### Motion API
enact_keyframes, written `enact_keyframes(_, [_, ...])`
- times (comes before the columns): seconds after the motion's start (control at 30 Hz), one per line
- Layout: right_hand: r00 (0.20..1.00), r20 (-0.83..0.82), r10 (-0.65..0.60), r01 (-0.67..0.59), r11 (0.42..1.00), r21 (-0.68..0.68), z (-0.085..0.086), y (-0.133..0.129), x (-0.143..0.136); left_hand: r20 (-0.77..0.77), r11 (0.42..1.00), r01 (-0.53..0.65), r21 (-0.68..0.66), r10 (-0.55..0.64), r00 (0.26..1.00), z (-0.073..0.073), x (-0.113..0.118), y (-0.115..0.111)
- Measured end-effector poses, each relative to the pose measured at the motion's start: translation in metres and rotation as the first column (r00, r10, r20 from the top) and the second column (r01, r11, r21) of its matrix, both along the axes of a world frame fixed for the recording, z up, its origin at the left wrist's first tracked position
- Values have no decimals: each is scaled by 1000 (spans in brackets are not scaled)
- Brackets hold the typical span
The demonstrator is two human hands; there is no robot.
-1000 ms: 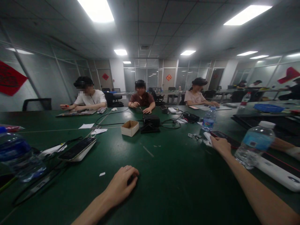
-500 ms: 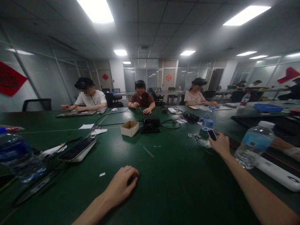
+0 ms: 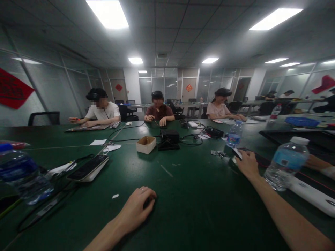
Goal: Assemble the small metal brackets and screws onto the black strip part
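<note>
At the green table [image 3: 199,202], resting the left hand [image 3: 142,203] half-curled, seemingly bare; pinching a flat white device [image 3: 237,153] in the right hand [image 3: 247,164] near a water bottle [image 3: 234,136], retilted from dark-faced to pale, apparently mid-handling.

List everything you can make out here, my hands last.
Table: 1, green, foreground
Box: 1, cream, open, mid-table
Black device: 1, black, right of box
Phone: 1, black, left, atop something white
Metal pieces: several, silvery, right of centre
Small flat object: 1, whitish, beside metal pieces
Bottles: at least 4, clear, left and right
Tray: 1, blue, far right
Papers: several, white, left and centre
Cables: several, black, left and centre
Co-workers: 3 opposite, white, maroon, pink tops; more far right
Neighbour's arm: 1, pale cuff, right edge
Hangings: several, red, walls and doors
Lights: several, white, ceiling
Left hand: 1, bare, on table
Right hand: 1, bare, holding small flat object
</note>
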State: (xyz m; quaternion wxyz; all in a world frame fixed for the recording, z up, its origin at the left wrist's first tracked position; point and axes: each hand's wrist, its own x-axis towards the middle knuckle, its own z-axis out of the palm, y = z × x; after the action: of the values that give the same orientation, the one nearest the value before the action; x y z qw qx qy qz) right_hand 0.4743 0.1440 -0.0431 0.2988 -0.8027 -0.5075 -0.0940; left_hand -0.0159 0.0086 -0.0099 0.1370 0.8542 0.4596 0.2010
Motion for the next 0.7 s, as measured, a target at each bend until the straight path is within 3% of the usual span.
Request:
enact_keyframes(0.17, [985, 80, 152, -162, 976, 143, 19, -3, -37, 4, 1000, -1, -4, 1, 1000, -2, -1, 0])
enact_keyframes(0.27, [949, -51, 313, -311, 950, 36, 32, -6, -75, 8, 1000, -10, -16, 10, 1000, -2, -2, 0])
enact_keyframes(0.37, [871, -199, 449, -472, 878, -84, 39, -15, -119, 26, 1000, -25, -18, 25, 999, -2, -2, -1])
enact_keyframes(0.47, [787, -327, 524, -594, 786, -172, 42, -33, -165, 56, 999, -37, -13, 38, 998, -4, -3, -2])
enact_keyframes(0.53, [655, -462, 597, -731, 656, -188, 44, -52, -196, 87, 999, -45, 2, 45, 995, -5, -3, -1])
enact_keyframes(0.63, [531, -429, 731, -842, 509, -176, 48, -88, -235, 120, 998, -64, 16, 61, 991, -6, -2, -1])
enact_keyframes(0.7, [484, -421, 767, -873, 452, -181, 49, -111, -252, 119, 998, -56, 15, 54, 991, -5, -1, -2])
